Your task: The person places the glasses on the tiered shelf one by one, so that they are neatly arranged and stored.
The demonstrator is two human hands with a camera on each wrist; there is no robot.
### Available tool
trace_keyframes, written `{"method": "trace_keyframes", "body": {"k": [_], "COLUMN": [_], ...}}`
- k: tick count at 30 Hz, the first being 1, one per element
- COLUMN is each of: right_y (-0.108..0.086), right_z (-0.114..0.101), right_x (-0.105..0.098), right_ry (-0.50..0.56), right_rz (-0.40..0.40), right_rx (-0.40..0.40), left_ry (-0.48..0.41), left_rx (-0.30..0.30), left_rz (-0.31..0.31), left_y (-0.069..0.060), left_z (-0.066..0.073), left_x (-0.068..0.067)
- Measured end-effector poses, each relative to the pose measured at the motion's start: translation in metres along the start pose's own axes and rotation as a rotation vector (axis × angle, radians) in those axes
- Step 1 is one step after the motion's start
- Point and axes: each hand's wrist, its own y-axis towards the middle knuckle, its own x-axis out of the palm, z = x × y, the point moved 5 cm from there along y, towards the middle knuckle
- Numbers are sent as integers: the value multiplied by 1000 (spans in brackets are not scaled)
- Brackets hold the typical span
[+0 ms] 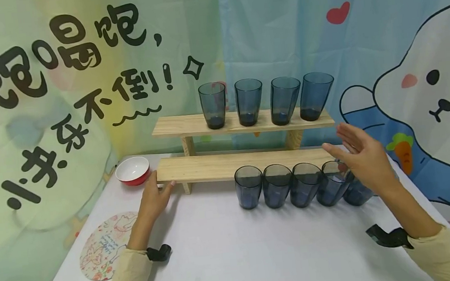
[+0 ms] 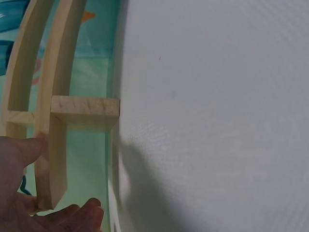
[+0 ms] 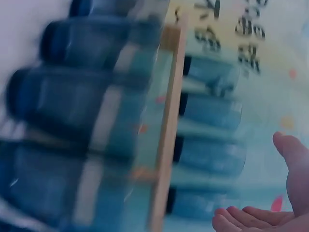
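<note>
My left hand [image 1: 155, 201] holds the left end of the low wooden shelf [image 1: 203, 167]. In the left wrist view its thumb lies against the board [image 2: 58, 87], with other fingers around the board's end. My right hand [image 1: 362, 156] hovers with extended fingers near the shelf's right end, holding nothing. It partly covers the right end of a row of several blue-tinted glasses [image 1: 249, 188] upright on the table, in front of the low shelf. Several matching glasses [image 1: 250, 102] stand on the taller shelf [image 1: 179, 126] behind; the right wrist view blurs both rows.
A red bowl [image 1: 132, 170] with a white inside sits left of the low shelf. A round patterned mat [image 1: 105, 247] lies on the white table [image 1: 252, 255] beside the left forearm. Printed cloth [image 1: 271, 27] hangs behind and along the sides.
</note>
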Motion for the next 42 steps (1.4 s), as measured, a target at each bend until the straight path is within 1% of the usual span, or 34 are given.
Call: {"method": "trace_keyframes", "body": {"k": [3,5,9,12,16,19,23,25,32,39,42], "right_y": [-9,-16,-29,-37,-45,-47,-47,-47,-48,-48,-50], "right_z": [30,47,75,94,115,128,140,143,147,152,154], "right_x": [-20,-32,-45,-46,-41,-34,-27,-25,-23,-20,-19], "right_ry": [-25,-33,-76,-125,-147,-111,-64,-68,-166,-210,-211], "right_rz": [48,69,84,69,13,-16,4,24,55,46,61], "right_rx": [69,99,153,202,229,232,245,254,236,264,264], "left_ry": [2,1,3,6,11,10,6,6,2,12,11], "left_rx": [4,1,-15,-17,-12,-9,-11,-13,-8,-8,-5], "left_rz": [2,0,-7,-14,-13,-8,-5,-7,-9,-6,-5], "left_y": [0,1,1,1,1,1,2,1,1,1,1], "left_z": [0,-1,-2,-2,-1,-2,-2,-2,-1,-1,-1], "left_x": [1,1,1,0,0,-1,-1,0,0,0,0]}}
